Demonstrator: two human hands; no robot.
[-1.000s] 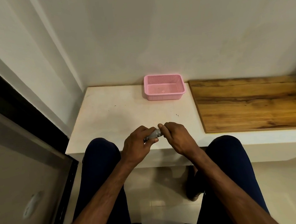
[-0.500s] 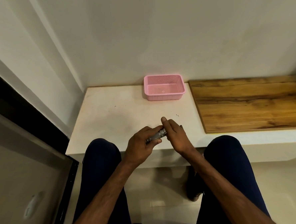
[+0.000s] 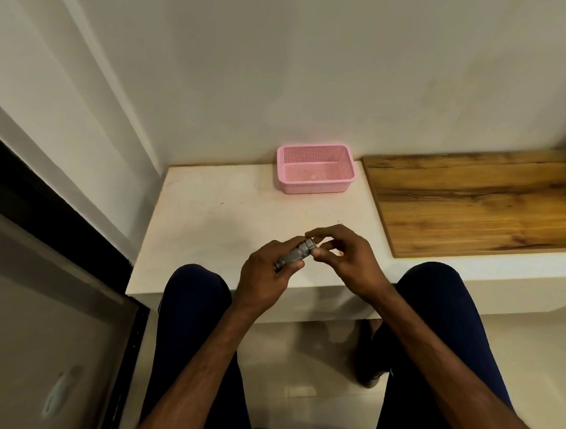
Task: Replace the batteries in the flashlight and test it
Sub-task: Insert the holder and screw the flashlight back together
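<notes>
Flashlight (image 3: 295,255) gripped in left hand (image 3: 267,275), right hand (image 3: 344,260) pinching its right end with fingertips, pink basket (image 3: 313,187) far on white table (image 3: 209,225).

A plain off-white wall (image 3: 299,64) rises beyond my fingers (image 3: 329,232); a pale flat-topped ledge (image 3: 209,225) lies beneath them, a brown wooden board (image 3: 473,202) to their right.

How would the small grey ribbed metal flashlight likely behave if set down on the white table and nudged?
The small grey ribbed metal flashlight is cylindrical, so it would probably roll on the flat white table. Its ribbing likely resists slipping. Looking metallic, it seems rigid and fairly dense.
</notes>
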